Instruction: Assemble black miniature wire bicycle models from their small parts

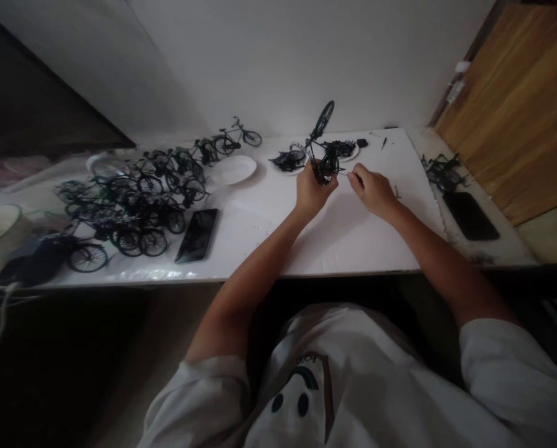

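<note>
A black miniature bicycle (323, 118) stands tipped up on end above the white board, one wheel raised high. My left hand (312, 190) is closed around its lower part, near the other wheel. Just to the right, my right hand (371, 188) is closed in a pinch on a thin, light-coloured rod-like tool (343, 174) that points at the lower wheel. The tool's kind is too small to make out. Behind the hands, dark small parts (288, 160) lie on a white plate, and more dark parts (341, 148) lie on a second plate.
Many finished-looking miniature bicycles (133, 199) crowd the left side. Near them are an empty-looking white plate (234, 170) and a phone (197, 235). At right lie another dark phone (470, 215) and a heap of black bicycle parts (441, 171). A wall rises behind the table.
</note>
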The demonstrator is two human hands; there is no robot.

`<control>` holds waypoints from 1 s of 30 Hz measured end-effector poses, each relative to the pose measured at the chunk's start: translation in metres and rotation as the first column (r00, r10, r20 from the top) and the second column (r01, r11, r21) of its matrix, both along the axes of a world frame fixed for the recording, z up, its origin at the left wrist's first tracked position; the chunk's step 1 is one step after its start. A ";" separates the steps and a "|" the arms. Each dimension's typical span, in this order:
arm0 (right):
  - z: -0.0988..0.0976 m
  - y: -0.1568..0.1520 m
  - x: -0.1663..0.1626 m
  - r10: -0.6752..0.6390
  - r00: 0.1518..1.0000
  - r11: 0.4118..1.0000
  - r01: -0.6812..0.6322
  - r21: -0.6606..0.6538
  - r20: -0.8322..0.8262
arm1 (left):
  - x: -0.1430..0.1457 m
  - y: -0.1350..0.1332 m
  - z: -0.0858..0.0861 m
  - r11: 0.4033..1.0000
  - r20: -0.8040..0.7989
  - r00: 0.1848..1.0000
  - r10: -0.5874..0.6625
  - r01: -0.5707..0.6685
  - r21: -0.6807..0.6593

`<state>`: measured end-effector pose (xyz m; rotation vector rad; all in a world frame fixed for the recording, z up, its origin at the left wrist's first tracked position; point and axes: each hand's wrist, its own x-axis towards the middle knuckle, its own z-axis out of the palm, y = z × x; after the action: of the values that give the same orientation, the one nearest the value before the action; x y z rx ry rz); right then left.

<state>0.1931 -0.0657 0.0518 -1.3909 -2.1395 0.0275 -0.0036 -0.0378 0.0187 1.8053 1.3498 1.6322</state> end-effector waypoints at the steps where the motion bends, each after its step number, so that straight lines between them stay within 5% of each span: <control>1: -0.001 0.000 0.000 0.002 1.000 1.000 -0.002 -0.007 -0.015 | 0.000 -0.001 0.001 1.000 -0.007 1.000 -0.001 0.001 0.000; 9: -0.005 -0.001 -0.004 0.036 0.979 0.999 -0.042 -0.025 -0.200 | 0.000 -0.004 0.004 1.000 -0.067 0.998 -0.017 0.018 0.014; 30: -0.007 -0.002 -0.012 -0.053 0.996 0.998 0.054 0.014 -0.070 | -0.007 0.001 0.003 0.999 -0.036 0.999 -0.030 0.031 0.026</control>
<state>0.1812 -0.0682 0.0447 -1.4173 -2.0410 0.0376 -0.0104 -0.0365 0.0217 1.8691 1.3145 1.6173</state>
